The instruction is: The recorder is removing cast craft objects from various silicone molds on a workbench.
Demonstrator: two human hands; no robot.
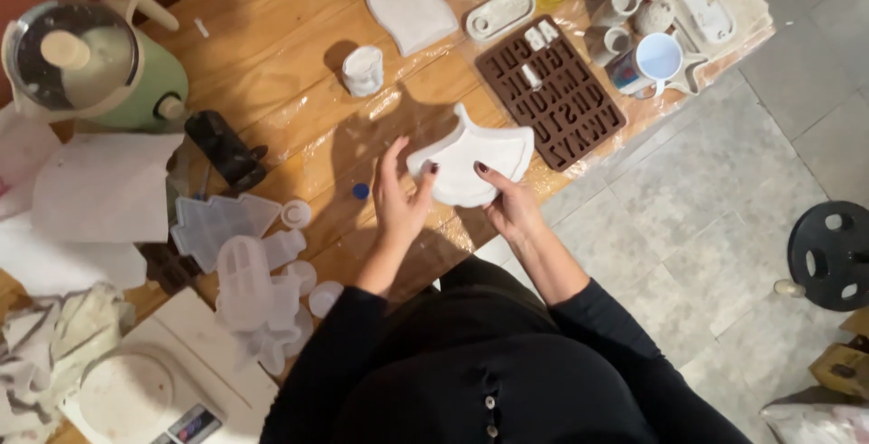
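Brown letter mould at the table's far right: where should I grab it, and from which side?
Probably by the brown letter mould's near corner, coming from the floor side: that corner lies at the table edge with nothing against it. Small white pieces sit on its far end, and mugs crowd its right side.

There is one view only, from a camera worn on the person's head. It looks almost straight down over the black-sleeved chest and arms at the hands, left (398, 204) and right (511, 209), which sit near the middle, fairly close. The wooden desk (272, 55) runs slantwise across the upper left, its far end at the top edge. Tiled floor (706, 190) fills the right side.
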